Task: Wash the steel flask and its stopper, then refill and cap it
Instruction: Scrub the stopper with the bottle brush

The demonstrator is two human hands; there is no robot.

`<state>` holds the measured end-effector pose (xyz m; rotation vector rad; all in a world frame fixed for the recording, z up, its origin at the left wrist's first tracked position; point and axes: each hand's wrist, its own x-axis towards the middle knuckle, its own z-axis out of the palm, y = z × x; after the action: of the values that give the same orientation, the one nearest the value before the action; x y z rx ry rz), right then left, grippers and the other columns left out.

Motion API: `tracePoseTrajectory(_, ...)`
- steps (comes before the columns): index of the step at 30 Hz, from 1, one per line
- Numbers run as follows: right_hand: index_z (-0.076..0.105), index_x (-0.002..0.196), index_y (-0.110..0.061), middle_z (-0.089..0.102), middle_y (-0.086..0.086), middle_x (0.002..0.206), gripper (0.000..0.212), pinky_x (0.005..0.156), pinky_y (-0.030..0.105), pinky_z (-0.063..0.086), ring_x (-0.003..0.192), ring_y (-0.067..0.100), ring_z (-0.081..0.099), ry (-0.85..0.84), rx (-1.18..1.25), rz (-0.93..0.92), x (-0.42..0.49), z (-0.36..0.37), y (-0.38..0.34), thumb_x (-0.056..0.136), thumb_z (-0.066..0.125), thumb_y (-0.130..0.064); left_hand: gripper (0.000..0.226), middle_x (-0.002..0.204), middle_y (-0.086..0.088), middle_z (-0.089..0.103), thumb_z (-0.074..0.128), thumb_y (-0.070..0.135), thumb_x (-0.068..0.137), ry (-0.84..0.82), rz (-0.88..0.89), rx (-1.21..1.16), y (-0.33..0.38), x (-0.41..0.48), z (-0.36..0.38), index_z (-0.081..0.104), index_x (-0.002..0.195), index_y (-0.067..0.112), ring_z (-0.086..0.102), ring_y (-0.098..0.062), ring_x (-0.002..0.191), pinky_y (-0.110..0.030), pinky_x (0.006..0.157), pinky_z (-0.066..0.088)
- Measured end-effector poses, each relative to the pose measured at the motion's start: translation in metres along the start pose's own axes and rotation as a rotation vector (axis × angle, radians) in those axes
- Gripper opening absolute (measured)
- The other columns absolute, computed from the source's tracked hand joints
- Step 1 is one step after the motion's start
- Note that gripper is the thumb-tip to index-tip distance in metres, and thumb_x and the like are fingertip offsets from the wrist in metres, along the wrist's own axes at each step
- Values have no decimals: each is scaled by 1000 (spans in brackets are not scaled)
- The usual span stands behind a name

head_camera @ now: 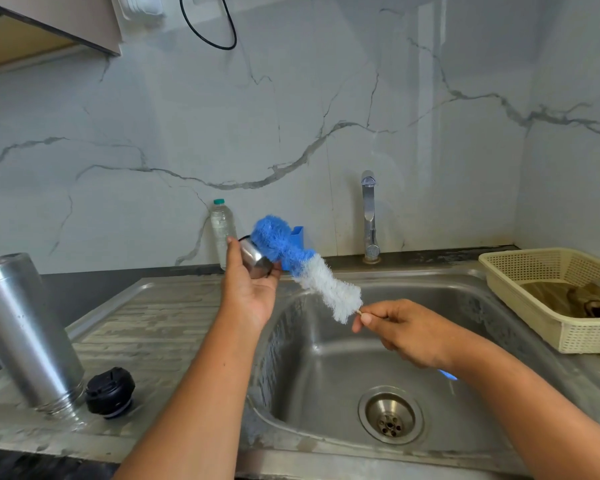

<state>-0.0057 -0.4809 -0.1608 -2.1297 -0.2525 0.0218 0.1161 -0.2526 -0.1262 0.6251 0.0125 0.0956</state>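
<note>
While the left grip (253, 292) holds the steel cap (255, 259), the right grip (406, 327) pinches the brush (309, 271) handle; its axis runs up-left, tip against the cap. The flask (25, 334) stands inverted with the stopper (110, 393) beside it, on the surface (160, 323) far left.

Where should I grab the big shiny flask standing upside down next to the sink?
Wrap a hand round the middle of the flask, coming from the sink side. It stands mouth-down on the drainboard, and its wall is a smooth round tube with no handle showing. Stay above the black stopper sitting beside its threaded mouth.
</note>
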Motion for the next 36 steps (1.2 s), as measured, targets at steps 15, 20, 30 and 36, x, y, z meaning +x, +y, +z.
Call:
tracePoseTrajectory(15, 70, 104, -29, 29, -5, 59, 28, 46, 26, 23, 50, 10, 24, 27, 65, 56, 6, 9, 1, 108, 44, -38, 56, 122, -17, 68, 64, 55, 96, -14, -84, 36, -4, 4, -5, 61, 125, 8, 67, -28, 110, -36, 95, 56)
tracePoseTrajectory(20, 71, 101, -34, 37, -2, 63, 27, 49, 15, 34, 49, 5, 33, 45, -89, -24, 7, 7, 1, 109, 45, -35, 44, 130, -18, 70, 54, 47, 106, -36, -74, 32, -6, 8, -4, 62, 132, 12, 70, -34, 114, -49, 105, 54)
tracePoseTrajectory(30, 71, 96, -38, 40, -5, 64, 28, 53, 13, 36, 51, 3, 36, 36, -127, -54, 8, 9, 1, 108, 45, -38, 50, 123, -16, 74, 60, 53, 100, -54, -38, 59, -7, 3, -2, 64, 131, 14, 70, -31, 118, -49, 110, 51)
tracePoseTrajectory(36, 71, 98, -35, 37, -1, 65, 29, 44, 11, 31, 46, 3, 31, -9, -94, -22, 0, 2, 0, 108, 45, -39, 41, 120, -19, 73, 56, 47, 104, 2, -18, -65, 4, 0, -1, 61, 128, 13, 71, -32, 108, -46, 101, 56)
